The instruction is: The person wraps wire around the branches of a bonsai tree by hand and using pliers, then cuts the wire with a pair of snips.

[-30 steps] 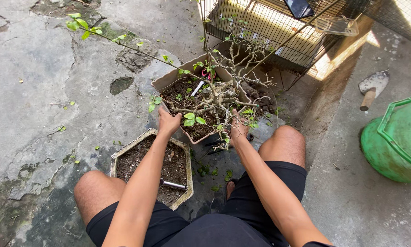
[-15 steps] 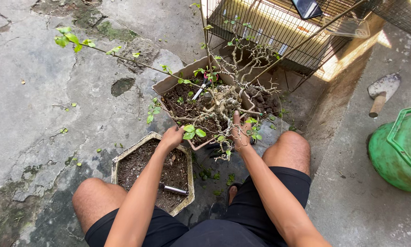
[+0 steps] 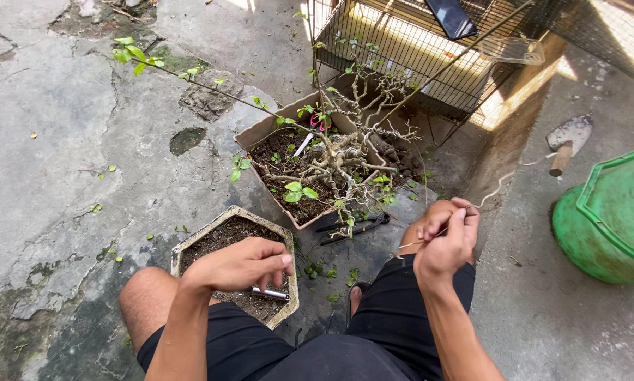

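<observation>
While cracked grey concrete floor (image 3: 56, 141) with scattered green leaves fills the left side, the left hand (image 3: 239, 264) hovers palm down over a small hexagonal pot (image 3: 190, 243) of dark soil, fingers loosely curled and gripping nothing that shows; a slim metal tool (image 3: 269, 293) lies on that soil just under the fingertips; the pot sits beside the bare left knee; behind it stands a larger tan pot (image 3: 257, 134) tilted toward the person, holding a gnarled bonsai tree (image 3: 338, 159) with bare twisted branches and a few leaves, one long thin shoot reaching far left; dark pliers (image 3: 352, 227) lie on the floor just in front of this pot, between it and the legs; a wire cage (image 3: 408, 49) stands behind the tree; the right hand (image 3: 447, 243), raised above the right knee, pinches a thin pale wire (image 3: 500, 185) that trails away to the right; farther right a trowel (image 3: 567, 141) rests on the floor, and a green plastic bin (image 3: 610, 215) sits at the edge.
</observation>
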